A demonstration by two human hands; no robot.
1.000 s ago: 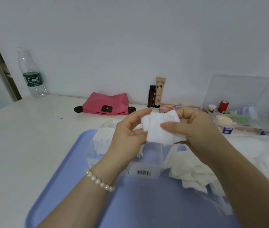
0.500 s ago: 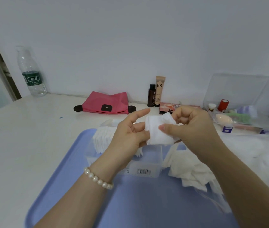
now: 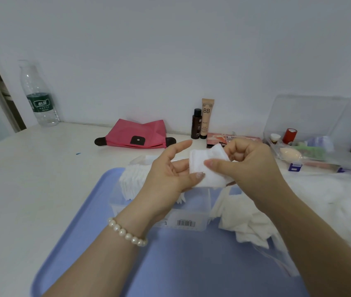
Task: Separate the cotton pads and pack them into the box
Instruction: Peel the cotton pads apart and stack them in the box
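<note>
Counter [image 3: 41, 189], frame centre: left hand [image 3: 168, 174] and right hand [image 3: 249, 166] both pinch one pad [image 3: 202, 168] above box [image 3: 191, 211].

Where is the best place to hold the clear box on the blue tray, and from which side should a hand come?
Probably the clear box by its near right corner, from above: that compartment looks unfilled, so fingers could hook over the rim. Cotton pads crowd the left compartment, and loose pads lie against its right wall.
</note>
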